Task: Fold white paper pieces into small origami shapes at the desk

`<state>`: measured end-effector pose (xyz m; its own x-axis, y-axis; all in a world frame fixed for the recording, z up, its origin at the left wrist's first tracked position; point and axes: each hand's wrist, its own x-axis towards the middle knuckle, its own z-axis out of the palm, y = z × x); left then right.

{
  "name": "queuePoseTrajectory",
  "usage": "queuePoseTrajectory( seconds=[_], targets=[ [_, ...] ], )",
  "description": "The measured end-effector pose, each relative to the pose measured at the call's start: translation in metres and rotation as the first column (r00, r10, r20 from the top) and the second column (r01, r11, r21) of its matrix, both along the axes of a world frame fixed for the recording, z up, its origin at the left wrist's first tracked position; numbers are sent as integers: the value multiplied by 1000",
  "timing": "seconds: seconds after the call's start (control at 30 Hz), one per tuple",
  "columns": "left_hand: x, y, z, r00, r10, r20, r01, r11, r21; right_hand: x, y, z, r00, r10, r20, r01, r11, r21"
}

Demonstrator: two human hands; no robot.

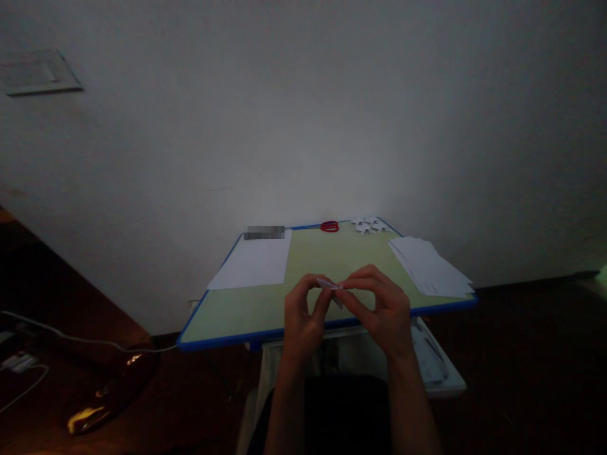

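Observation:
Above the near edge of the table (pixel 237 319), both of my hands pinch one small piece of folded white paper (pixel 327 284). My left hand (pixel 303 316) is closed on its left side, thumb against the fingers. From the other side my right hand (pixel 379 306) grips it between thumb and fingertips. A corner of the paper points down between the hands. The exact folded shape is partly hidden by the fingers.
Red-handled scissors (pixel 329 226) lie at the table's back edge, beside several small folded paper pieces (pixel 370 225). A paper stack (pixel 431 268) sits at right. White paper (pixel 256 262) lies at left, a blurred-out object (pixel 264 233) behind it. A wall (pixel 303 126) stands behind.

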<state>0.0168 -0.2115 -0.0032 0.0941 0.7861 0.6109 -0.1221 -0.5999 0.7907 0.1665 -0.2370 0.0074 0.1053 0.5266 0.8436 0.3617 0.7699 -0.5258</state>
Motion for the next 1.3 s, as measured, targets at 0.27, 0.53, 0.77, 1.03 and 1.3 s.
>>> queuePoseTrajectory(
  seconds=[0.27, 0.53, 0.77, 1.03, 1.3],
  targets=[
    [-2, 4, -2, 999, 31, -21, -31, 1000, 2, -1, 3, -3, 1000, -21, -9, 21, 999, -24],
    [5, 6, -5, 996, -53, 65, 56, 998, -41, -7, 7, -9, 962, -31, -273, 16, 998, -60],
    [7, 2, -2, 994, -4, 109, 18, 993, -121, -18, 10, -9, 932, -14, -361, -37, 990, -134],
    [-6, 2, -3, 999, 44, -7, -44, 995, -87, -2, 5, -10, 986, 109, -123, -122, 987, -107],
    [-12, 0, 1, 986, 35, -163, -44, 998, -50, 9, 0, -10, 998, 35, -52, -42, 989, -143]
  ],
)
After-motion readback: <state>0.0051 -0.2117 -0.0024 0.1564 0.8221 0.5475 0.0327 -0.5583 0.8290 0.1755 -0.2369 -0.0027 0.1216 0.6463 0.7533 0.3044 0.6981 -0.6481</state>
